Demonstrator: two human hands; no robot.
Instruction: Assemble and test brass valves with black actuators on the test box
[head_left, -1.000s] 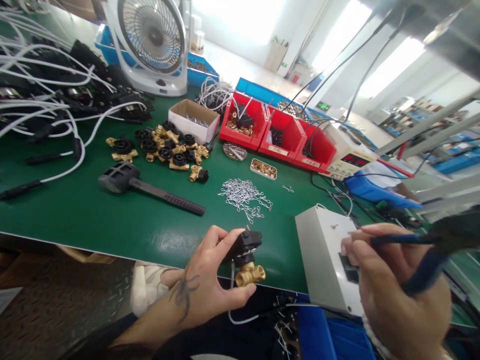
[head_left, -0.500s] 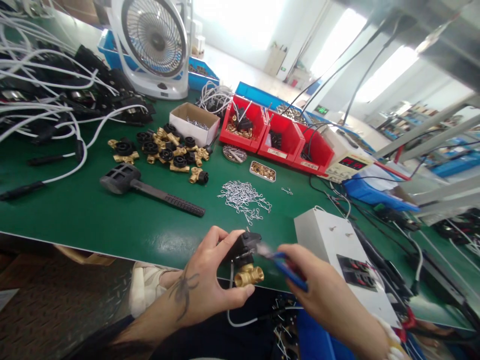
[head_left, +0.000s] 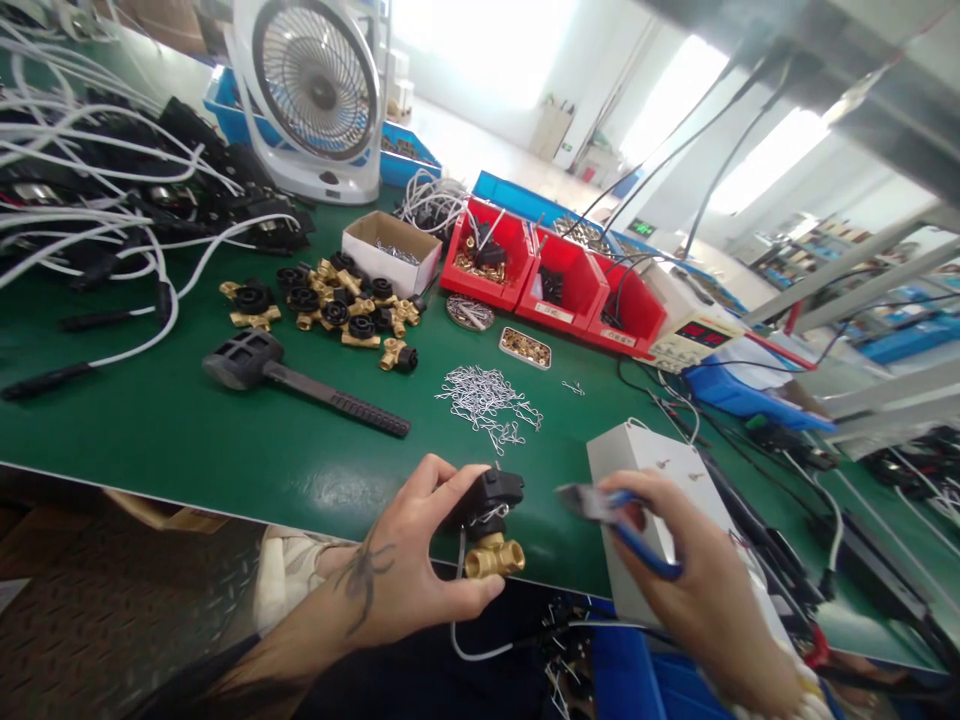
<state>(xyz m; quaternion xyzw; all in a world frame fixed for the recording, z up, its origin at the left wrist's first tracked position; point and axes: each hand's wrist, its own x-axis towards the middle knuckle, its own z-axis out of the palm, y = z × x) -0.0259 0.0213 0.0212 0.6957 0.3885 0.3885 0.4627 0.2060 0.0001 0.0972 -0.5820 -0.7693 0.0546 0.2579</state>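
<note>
My left hand (head_left: 409, 550) grips a brass valve (head_left: 495, 558) topped by a black actuator housing (head_left: 501, 487), at the table's front edge. A wire clip (head_left: 491, 516) shows on the black part just above the brass. A white cable hangs down from the housing. To the right, my right hand (head_left: 675, 560) is closed round blue-handled pliers (head_left: 630, 530); their jaws, slightly blurred, point left and are apart from the valve. Beyond the hands lies a loose pile of wire clips (head_left: 484, 400) on the green table.
A black mallet (head_left: 315, 385) lies to the left, below a heap of brass valves (head_left: 345, 305). Red bins (head_left: 559, 285), a white carton (head_left: 394, 250) and a fan (head_left: 315, 90) stand behind. A grey box (head_left: 630, 460) with switches sits at the right.
The pliers in my right hand have moved right, away from the valve's black housing. The wire clip on it now shows clearly. My left hand stays nearly in place with the valve.
</note>
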